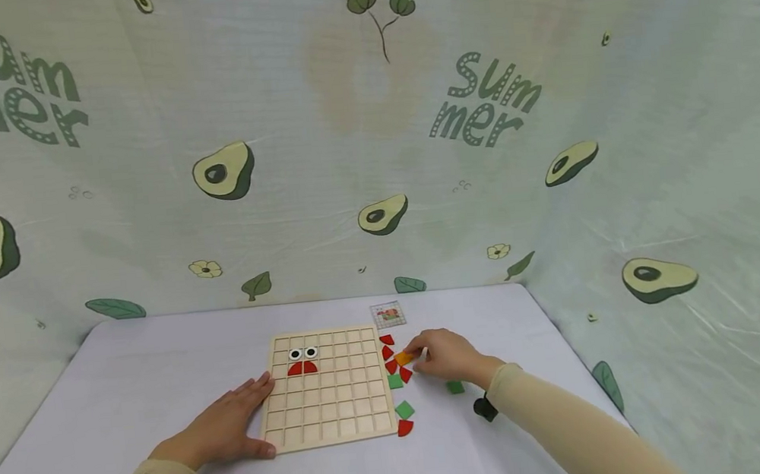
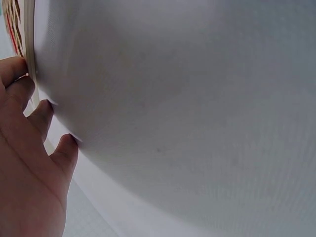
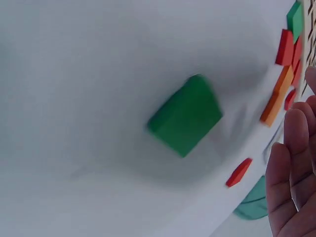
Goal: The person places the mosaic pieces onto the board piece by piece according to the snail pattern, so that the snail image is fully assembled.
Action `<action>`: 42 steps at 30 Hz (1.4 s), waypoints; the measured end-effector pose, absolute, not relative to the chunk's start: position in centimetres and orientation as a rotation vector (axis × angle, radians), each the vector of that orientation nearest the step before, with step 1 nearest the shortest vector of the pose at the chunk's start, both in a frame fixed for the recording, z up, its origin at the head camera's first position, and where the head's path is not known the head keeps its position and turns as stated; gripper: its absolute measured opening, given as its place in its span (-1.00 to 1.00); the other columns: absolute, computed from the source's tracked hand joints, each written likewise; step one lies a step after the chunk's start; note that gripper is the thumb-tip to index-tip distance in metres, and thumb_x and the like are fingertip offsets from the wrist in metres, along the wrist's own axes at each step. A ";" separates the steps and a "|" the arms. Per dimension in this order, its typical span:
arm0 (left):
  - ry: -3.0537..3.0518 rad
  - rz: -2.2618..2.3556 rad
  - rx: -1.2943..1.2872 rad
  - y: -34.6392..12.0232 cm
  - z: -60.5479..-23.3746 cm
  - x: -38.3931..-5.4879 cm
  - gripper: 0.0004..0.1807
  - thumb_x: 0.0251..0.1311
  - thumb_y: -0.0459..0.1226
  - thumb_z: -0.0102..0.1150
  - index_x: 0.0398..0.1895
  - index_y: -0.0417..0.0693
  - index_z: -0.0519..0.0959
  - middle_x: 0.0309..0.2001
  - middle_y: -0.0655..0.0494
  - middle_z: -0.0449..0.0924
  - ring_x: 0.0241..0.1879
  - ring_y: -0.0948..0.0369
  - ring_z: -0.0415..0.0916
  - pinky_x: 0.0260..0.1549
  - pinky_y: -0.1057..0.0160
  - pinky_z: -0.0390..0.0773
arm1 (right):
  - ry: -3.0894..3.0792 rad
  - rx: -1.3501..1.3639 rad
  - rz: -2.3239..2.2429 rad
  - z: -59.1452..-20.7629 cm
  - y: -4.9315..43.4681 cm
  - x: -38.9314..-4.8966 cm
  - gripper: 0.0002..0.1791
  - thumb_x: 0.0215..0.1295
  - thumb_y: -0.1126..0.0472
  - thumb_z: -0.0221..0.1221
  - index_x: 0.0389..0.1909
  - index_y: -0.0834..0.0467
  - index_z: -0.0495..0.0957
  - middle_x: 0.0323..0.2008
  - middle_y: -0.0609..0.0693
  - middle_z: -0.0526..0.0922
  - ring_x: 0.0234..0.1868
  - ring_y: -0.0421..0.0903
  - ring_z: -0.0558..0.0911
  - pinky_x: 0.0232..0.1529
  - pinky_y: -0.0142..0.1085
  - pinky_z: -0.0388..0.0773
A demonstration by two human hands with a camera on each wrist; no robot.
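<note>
Orange piece (image 1: 403, 357) is showing just off the wooden grid board (image 1: 338, 394), toward three o'clock. Right hand (image 1: 445, 354) is sitting at the piece's three o'clock, fingers curling, tips touching it; whether they're pinching, I can't tell. Left hand (image 1: 233, 423) is lying well apart, past eight o'clock, fingers nearly straight, gripping nothing, touching the board's nine-o'clock edge. Red pieces (image 1: 387, 352) are crowding the orange one. Eye pieces (image 1: 311, 352) are sitting at the board's eleven; green square (image 1: 455, 387) is lying at the right hand's six.
</note>
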State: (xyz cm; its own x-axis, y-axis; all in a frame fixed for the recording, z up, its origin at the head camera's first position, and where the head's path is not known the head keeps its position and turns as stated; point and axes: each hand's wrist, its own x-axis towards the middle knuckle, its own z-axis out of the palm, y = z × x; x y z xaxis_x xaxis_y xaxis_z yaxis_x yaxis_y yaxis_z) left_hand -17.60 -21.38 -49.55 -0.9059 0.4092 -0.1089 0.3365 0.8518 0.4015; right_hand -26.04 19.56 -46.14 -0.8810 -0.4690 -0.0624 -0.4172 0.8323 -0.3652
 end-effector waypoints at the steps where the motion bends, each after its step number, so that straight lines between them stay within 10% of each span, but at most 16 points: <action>1: 2.840 0.557 0.574 -21.4 -49.6 -17.6 0.30 -0.32 0.31 0.50 0.46 -0.26 0.27 0.49 -0.19 0.14 0.43 -0.24 0.10 0.33 -0.30 0.15 | 2.866 -0.699 -0.514 -46.2 20.0 -26.1 -0.72 0.21 0.16 0.37 -0.05 0.07 0.72 -0.21 -0.17 0.67 -0.35 -0.20 0.51 -0.28 -0.34 0.56; 42: 2.814 0.599 0.535 -21.2 -49.3 -17.5 0.29 -0.32 0.26 0.53 0.47 -0.26 0.25 0.50 -0.18 0.13 0.44 -0.23 0.08 0.35 -0.31 0.11 | 2.937 -0.420 -0.495 -48.0 23.8 -29.6 -0.50 0.27 0.24 0.33 0.25 -0.04 0.57 0.09 -0.10 0.60 -0.19 -0.14 0.53 0.01 -0.14 0.59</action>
State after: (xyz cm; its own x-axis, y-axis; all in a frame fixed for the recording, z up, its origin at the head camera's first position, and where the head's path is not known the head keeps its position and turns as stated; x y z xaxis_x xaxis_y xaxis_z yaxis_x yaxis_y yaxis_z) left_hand -17.45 -21.23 -49.27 -0.9107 0.3914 -0.1317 0.3039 0.8511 0.4281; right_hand -29.63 23.82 -48.02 -0.9523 -0.2932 -0.0847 -0.2493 0.9074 -0.3383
